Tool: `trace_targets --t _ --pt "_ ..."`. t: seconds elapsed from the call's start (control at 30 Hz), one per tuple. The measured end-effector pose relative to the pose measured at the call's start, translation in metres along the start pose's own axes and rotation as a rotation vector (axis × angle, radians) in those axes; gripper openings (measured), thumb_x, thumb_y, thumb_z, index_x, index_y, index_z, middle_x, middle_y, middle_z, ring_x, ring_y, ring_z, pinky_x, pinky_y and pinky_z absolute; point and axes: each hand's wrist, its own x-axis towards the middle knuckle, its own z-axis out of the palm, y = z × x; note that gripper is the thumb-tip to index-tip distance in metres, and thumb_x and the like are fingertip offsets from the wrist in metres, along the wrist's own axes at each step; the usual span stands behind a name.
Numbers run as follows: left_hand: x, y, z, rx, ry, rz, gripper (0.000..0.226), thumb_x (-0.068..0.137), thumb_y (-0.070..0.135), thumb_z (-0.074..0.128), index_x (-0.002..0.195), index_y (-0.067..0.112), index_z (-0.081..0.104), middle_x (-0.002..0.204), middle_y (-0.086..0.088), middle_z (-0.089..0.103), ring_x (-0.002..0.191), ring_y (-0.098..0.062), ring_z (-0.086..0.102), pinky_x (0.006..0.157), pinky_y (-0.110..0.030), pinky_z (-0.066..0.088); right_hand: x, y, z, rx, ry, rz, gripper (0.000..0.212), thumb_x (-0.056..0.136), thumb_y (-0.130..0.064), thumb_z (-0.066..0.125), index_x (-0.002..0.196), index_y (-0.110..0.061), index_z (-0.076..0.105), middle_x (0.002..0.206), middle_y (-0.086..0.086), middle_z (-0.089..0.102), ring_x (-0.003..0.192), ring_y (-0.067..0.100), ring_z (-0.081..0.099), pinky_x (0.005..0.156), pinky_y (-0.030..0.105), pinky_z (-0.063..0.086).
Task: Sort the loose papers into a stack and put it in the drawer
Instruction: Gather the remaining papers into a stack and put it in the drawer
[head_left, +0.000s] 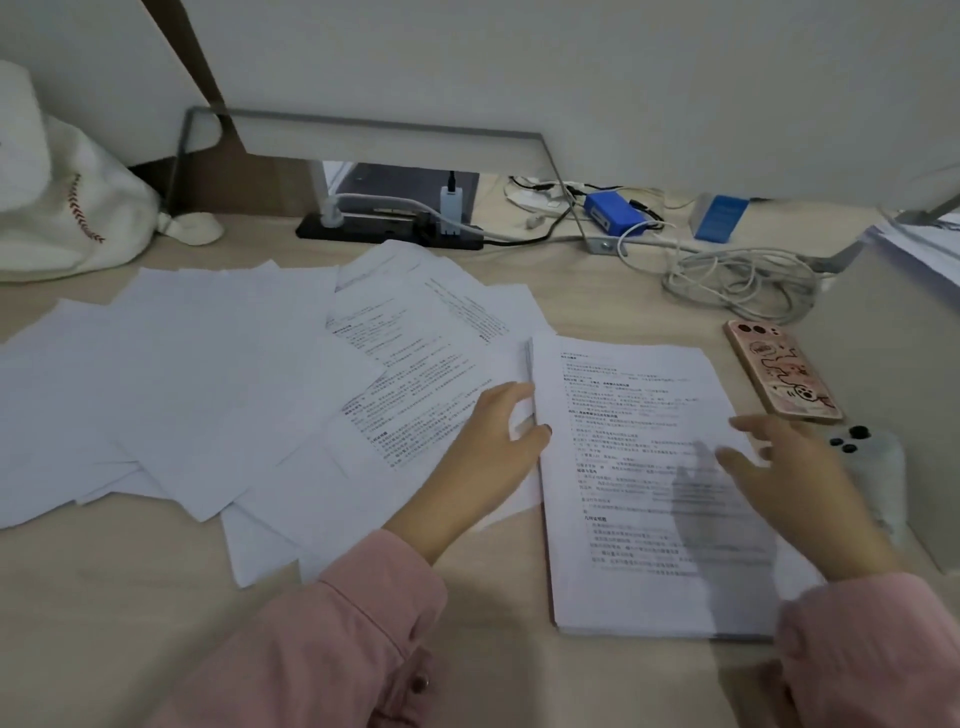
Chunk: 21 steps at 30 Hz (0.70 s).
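**Stack on the right, loose sheets fanned off to the left**

Pink sleeves (332, 639) fill the near edge of my view, and from them both hands reach out over the wooden surface (130, 597). My left hand (485, 447) rests at the left long edge of the gathered stack (649, 483), its fingers (511, 397) curled loosely against that edge and over the sheet lying beside it; I cannot tell whether they pinch anything. My right hand (795, 483) hovers blurred above the stack's right side, fingers spread wide and holding nothing.

The stack lies near-right on the surface, its long axis running near to far, tilted slightly left at the far end. What the next move turns on, as I judge it, is that the loose papers (218, 384) all lie to the left of the stack, fanned in an overlapping spread at mixed angles. The closest printed sheets touch or slip under the stack's left edge, right at my left fingers. So the left hand is the nearer one for drawing sheets rightward, while the right can steady the pile.

A pink-cased phone (782, 371) lies just right of the stack's far corner, with a white phone (865, 457) nearer. No drawer is in view.
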Motion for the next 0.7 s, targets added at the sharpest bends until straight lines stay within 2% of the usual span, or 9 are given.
trace_targets --t 0.1,0.17,0.23,0.3,0.43,0.5,0.57,0.63,0.7 --pt "-0.003 -0.003 -0.037 0.145 0.109 0.066 0.041 0.095 0.023 0.048 0.136 0.022 0.042 0.14 0.013 0.035 0.121 0.003 0.033 0.096 -0.013 0.023 0.005 -0.047 -0.003 0.144 -0.142 -0.146 0.03 0.089 -0.023 0.057 0.119 -0.019 0.058 0.124 0.005 0.053 0.102 0.018 0.055 0.079 0.03 0.043" --pt "-0.006 -0.016 -0.065 0.387 0.216 0.072 0.039 0.095 0.026 0.046 0.134 0.021 0.043 0.142 0.009 0.038 0.131 -0.006 0.034 0.099 -0.017 0.026 0.01 -0.082 0.008 0.204 -0.243 -0.217 0.026 0.09 -0.024 0.057 0.115 -0.023 0.059 0.12 -0.001 0.054 0.1 0.013 0.054 0.072 0.025 0.039" --pt "-0.01 -0.037 -0.096 0.728 0.319 0.026 0.045 0.096 0.032 0.041 0.139 0.019 0.038 0.147 0.002 0.036 0.138 -0.015 0.028 0.108 -0.025 0.023 0.015 -0.114 0.029 0.209 -0.339 -0.276 0.024 0.09 -0.026 0.056 0.114 -0.026 0.058 0.12 -0.004 0.054 0.099 0.011 0.054 0.072 0.023 0.037" --pt "-0.017 -0.057 -0.127 0.942 0.337 -0.105 0.058 0.095 0.046 0.037 0.145 0.017 0.028 0.154 -0.004 0.027 0.144 -0.02 0.018 0.115 -0.031 0.014 0.018 -0.143 0.053 0.225 -0.418 -0.326 0.025 0.089 -0.026 0.057 0.115 -0.026 0.058 0.122 -0.003 0.055 0.103 0.011 0.054 0.078 0.023 0.036" --pt "-0.042 -0.088 -0.17 0.993 0.179 -0.375 0.097 0.077 0.077 0.037 0.15 0.021 0.007 0.159 -0.008 0.005 0.147 -0.026 0.005 0.118 -0.04 0.008 0.019 -0.194 0.096 0.323 -0.644 -0.329 0.038 0.089 -0.025 0.057 0.126 -0.022 0.051 0.128 -0.001 0.05 0.111 0.014 0.049 0.089 0.026 0.037" --pt "-0.052 -0.098 -0.178 0.969 0.132 -0.425 0.099 0.075 0.079 0.036 0.15 0.024 0.001 0.16 -0.006 -0.003 0.147 -0.026 0.001 0.117 -0.042 0.011 0.02 -0.215 0.113 0.418 -0.724 -0.251 0.044 0.089 -0.022 0.058 0.131 -0.02 0.048 0.13 0.002 0.048 0.117 0.018 0.047 0.1 0.031 0.038" --pt "-0.055 -0.105 -0.18 0.94 0.147 -0.419 0.091 0.08 0.074 0.034 0.15 0.026 0.001 0.16 -0.005 -0.005 0.147 -0.024 0.0 0.116 -0.041 0.017 0.022 -0.232 0.128 0.546 -0.763 -0.131 0.043 0.088 -0.016 0.059 0.129 -0.015 0.048 0.128 0.007 0.048 0.118 0.022 0.047 0.105 0.036 0.038" --pt "-0.055 -0.106 -0.18 0.944 0.172 -0.373 0.079 0.087 0.064 0.035 0.15 0.026 0.003 0.16 -0.005 -0.002 0.147 -0.023 0.002 0.114 -0.039 0.023 0.024 -0.245 0.14 0.683 -0.811 -0.026 0.023 0.088 -0.004 0.056 0.111 -0.006 0.055 0.113 0.014 0.05 0.101 0.023 0.053 0.097 0.038 0.044" --pt "-0.053 -0.105 -0.183 0.936 0.176 -0.326 0.074 0.089 0.058 0.036 0.149 0.026 0.007 0.16 -0.005 0.003 0.147 -0.022 0.006 0.112 -0.036 0.026 0.024 -0.254 0.149 0.804 -0.854 0.072 0.005 0.087 0.003 0.053 0.086 -0.001 0.056 0.093 0.017 0.055 0.078 0.023 0.055 0.078 0.035 0.055"
